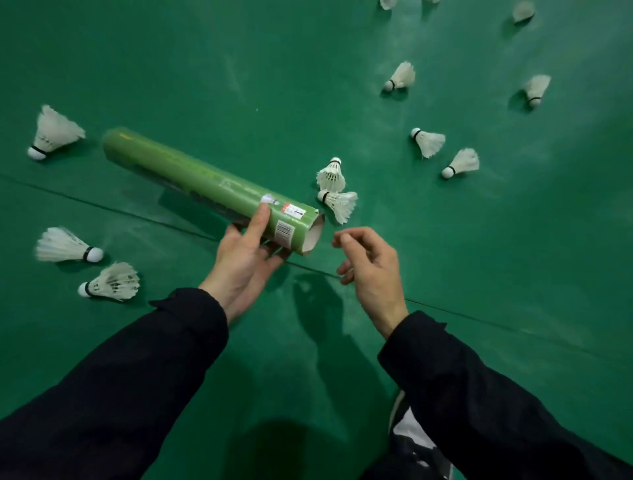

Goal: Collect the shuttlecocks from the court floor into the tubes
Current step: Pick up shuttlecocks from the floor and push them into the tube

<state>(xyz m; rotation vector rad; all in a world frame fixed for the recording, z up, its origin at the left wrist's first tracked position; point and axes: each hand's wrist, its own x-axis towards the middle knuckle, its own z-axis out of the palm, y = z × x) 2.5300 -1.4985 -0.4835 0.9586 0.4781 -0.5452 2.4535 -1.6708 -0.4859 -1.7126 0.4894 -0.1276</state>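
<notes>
Looking down past your dark sleeves (pixel 113 387), much is cut off or soft: two shuttlecocks at the top edge (pixel 388 3) show only their lower parts, a third near the top right (pixel 523 12) is a blur, and the shoe (pixel 409 433) at the bottom is mostly hidden by your right sleeve. The inside of the green tube (pixel 209 186) shows only as a pale ring at its open mouth; what it holds cannot be made out. Its far end is smeared, as is the print along its side.

Your left hand (pixel 245 258) grips the tube near the open end, thumb laid across the top by the barcode label, fingers wrapped beneath and mostly hidden. The tube slants away up and to the left above the green court floor (pixel 239 68).

Your right hand (pixel 371 265) hangs just beside the tube's mouth, apart from it, fingers loosely curled and holding nothing.

A pair of shuttlecocks (pixel 335 190) lies touching just beyond the mouth. Three more (pixel 54 133) lie at the left, and four (pixel 430 142) are scattered at the right.
</notes>
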